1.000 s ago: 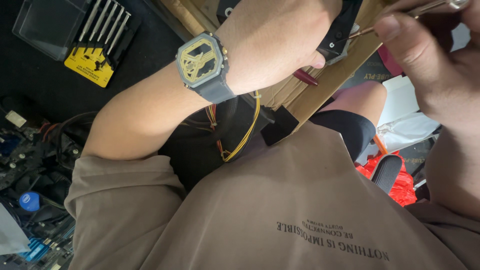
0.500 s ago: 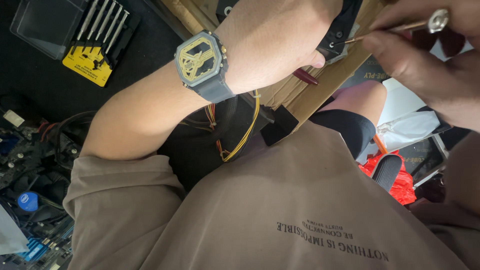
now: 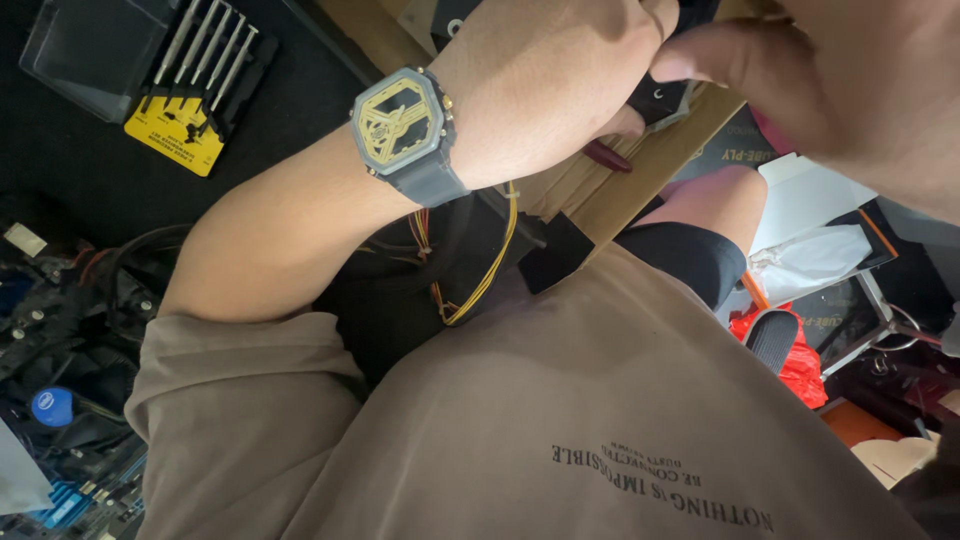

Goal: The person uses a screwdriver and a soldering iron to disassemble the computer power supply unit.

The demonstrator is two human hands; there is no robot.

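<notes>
A: Screwdriver's out of view now. Your right hand (image 3: 850, 100) moved in against the left hand (image 3: 545, 85); its grip can't be judged.

B: Left hand's closed on the black part (image 3: 655, 100) at the wooden worktop (image 3: 640, 175) edge.

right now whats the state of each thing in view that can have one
left hand: fist closed around a black part, watch on the wrist
right hand: thumb pressed against the left hand, what it holds is hidden
screwdriver set: clear lid open, drivers seated in their slots
yellow and red wires: hanging loose below the wrist
circuit board: bare, lying flat
</notes>
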